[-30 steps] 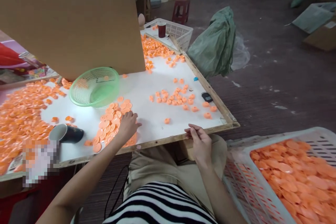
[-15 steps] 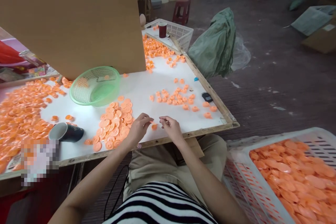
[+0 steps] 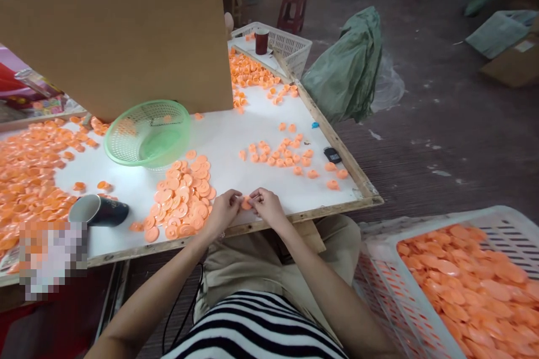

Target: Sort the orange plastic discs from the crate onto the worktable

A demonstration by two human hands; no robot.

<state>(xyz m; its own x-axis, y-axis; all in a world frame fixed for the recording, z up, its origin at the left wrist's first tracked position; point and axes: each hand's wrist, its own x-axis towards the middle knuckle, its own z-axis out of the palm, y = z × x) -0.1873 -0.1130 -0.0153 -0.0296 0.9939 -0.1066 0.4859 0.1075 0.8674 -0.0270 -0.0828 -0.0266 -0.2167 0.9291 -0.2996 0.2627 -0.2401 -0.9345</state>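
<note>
Near the table's front edge, my left hand (image 3: 228, 208) and my right hand (image 3: 266, 206) meet at a small orange plastic piece (image 3: 246, 203). Fingertips of both hands are closed on its two sides. Just left of my left hand lies a heap of flat round orange discs (image 3: 185, 196). Beyond my right hand, small orange cup-shaped pieces (image 3: 280, 154) are scattered over the white tabletop (image 3: 219, 140). The fine shape of the held piece is partly covered by my fingers.
A green mesh basket (image 3: 147, 133) stands behind the discs, before a tall cardboard sheet (image 3: 160, 28). A dark mug (image 3: 110, 211) lies on its side by a large orange pile (image 3: 29, 174). A white crate (image 3: 505, 219) of orange discs stands at right.
My hands have come together; the orange piece that lay between them on the table is now between my fingertips. The view has shifted slightly.
</note>
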